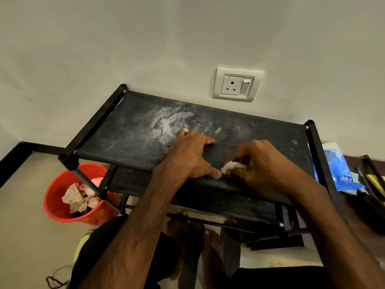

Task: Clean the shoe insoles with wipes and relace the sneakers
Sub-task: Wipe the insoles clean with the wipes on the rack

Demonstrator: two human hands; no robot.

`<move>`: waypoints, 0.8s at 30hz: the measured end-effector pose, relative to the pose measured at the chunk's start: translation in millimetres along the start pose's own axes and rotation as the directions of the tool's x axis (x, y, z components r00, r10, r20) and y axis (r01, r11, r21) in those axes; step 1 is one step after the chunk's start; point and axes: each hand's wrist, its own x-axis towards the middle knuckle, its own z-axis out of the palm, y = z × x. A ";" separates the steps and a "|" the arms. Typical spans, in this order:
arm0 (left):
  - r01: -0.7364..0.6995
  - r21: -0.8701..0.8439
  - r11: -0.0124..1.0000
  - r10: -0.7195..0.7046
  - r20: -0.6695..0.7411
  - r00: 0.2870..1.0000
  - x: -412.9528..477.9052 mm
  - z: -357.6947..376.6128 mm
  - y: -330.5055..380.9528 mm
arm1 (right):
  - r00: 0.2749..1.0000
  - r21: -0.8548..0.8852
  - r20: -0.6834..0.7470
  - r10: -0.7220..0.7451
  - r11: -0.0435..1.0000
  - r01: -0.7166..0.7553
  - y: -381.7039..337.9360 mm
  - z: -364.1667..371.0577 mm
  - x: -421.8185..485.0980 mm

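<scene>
Head view. A black fabric shoe rack (pixel 312 142) stood against a pale wall, below a white wall socket (pixel 235 84). Its top shelf (pixel 125 134) carried a patch of white powdery residue (pixel 166 122) towards the rear centre.

The black insole (pixel 214 153) lay flat on the front part of the top shelf, between the two hands. The left hand (pixel 187 157) held its left end, with the forefinger bent along the far edge and the thumb set on the near edge. Whether the remaining fingers touched the insole or the shelf could not be told.

The right hand (pixel 266 163) was at the right end of the insole. Its thumb and fingers were curled round a small crumpled white wipe (pixel 233 166), pinching it. The wipe sat against the insole near the left thumb.

On the floor to the left of the rack stood a red bucket (pixel 52 184) holding crumpled, soiled wipes (pixel 77 197). A blue wipes packet (pixel 337 165) lay just beyond the right end of the rack, with pens (pixel 362 178) beside it on a brown surface (pixel 354 161).

The person's bare feet (pixel 212 243) were seen under the arms, in front of the rack's lower rails. A dark cord (pixel 55 282) lay on the floor at the lower left.
</scene>
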 end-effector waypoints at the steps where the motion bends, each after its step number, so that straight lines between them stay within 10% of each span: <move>1: -0.001 -0.002 1.000 0.001 -0.001 1.000 0.2 0.1 0.2 | 0.999 0.016 0.032 -0.002 1.000 0.002 -0.4 -2.7 -4.0; 8: 0.003 0.004 1.000 -0.003 0.000 1.000 -0.7 -1.1 2.0 | 0.979 -0.092 -0.205 0.013 0.995 -0.032 -0.4 7.3 10.7; 16: -0.019 0.034 0.999 0.019 0.005 1.000 -3.3 -2.1 2.8 | 1.000 -0.062 -0.021 -0.002 0.998 0.001 2.6 -5.2 -9.2; 24: -0.229 0.111 0.967 0.235 -0.036 0.971 -8.1 0.3 17.8 | 0.907 0.071 -0.414 0.077 0.996 -0.053 21.6 -9.3 -10.6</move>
